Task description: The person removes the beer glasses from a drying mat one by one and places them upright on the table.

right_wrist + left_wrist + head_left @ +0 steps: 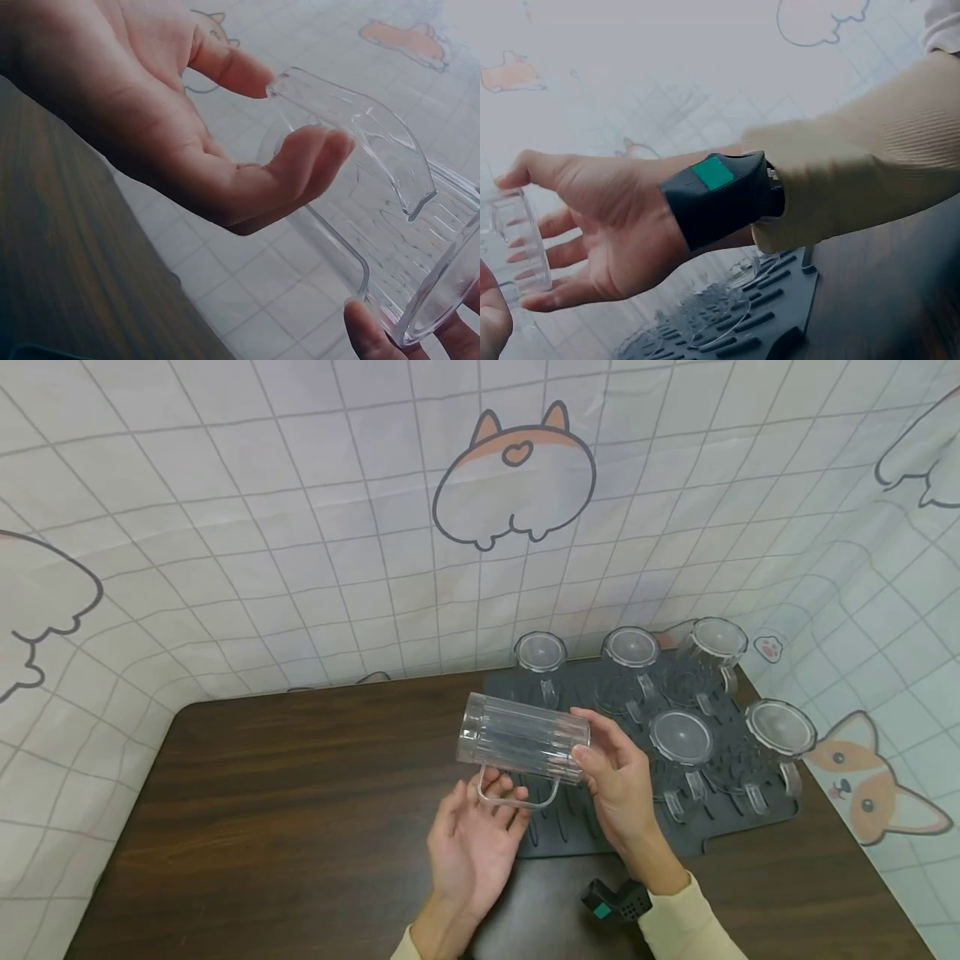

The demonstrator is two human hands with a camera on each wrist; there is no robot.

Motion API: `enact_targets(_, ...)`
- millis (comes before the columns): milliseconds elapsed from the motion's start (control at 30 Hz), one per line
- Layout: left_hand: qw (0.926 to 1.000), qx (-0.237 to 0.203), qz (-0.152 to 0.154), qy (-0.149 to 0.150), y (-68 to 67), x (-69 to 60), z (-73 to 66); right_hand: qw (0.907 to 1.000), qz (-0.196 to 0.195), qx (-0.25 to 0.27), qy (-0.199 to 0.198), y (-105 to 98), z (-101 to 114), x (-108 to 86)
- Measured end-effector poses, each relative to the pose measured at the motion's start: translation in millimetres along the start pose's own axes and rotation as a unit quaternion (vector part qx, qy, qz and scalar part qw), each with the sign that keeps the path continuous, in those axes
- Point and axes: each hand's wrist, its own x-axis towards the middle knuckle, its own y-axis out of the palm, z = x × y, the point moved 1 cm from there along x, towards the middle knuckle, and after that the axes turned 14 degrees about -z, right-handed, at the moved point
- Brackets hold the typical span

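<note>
Sleeves (686,922) of pale yellow cloth came nearest, with a black wrist device (633,903) bearing a green patch at the right one. Beyond the cuffs, the left hand (476,839) lay palm up, partly open, its fingers loosely bent beside the handle (517,804) of a glass mug (521,735); how much weight they took, I could not tell. The right hand (618,781) gripped one end of that mug, thumb on the near side and fingers spread around the rest, as the left wrist view showed. The mug was held in the air, lying nearly sideways with its handle toward the person, over the left part of a dark grey drying mat (570,841). Beneath the mat ran a dark brown wooden table (285,810). Five other mugs (682,739) stood bottoms up on the ridged mat, to the right of the held mug and behind it. Farthest off, a white wall covering (300,610) with grid lines carried cartoon dogs (513,485).
</note>
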Motion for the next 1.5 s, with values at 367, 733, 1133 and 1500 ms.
enact_targets(367,0.9995,-0.024,-0.013,0.011,3.9,-0.5,2.4,1.0,0.005,-0.003,-0.007,1.0,-2.8,-0.1)
enact_targets(733,0.9984,-0.035,-0.039,0.022,5.1,-2.6,5.4,1.0,0.002,0.0,0.006,4.1,-5.6,-2.0)
enact_targets(1133,0.9968,-0.065,-0.043,0.018,3.8,-3.1,3.4,0.9997,-0.003,-0.009,0.021,5.8,-8.7,-3.5)
enact_targets(1500,0.9966,-0.067,-0.048,0.012,3.5,-4.1,0.9,0.9995,0.0,-0.011,0.028,5.2,-10.8,-3.8)
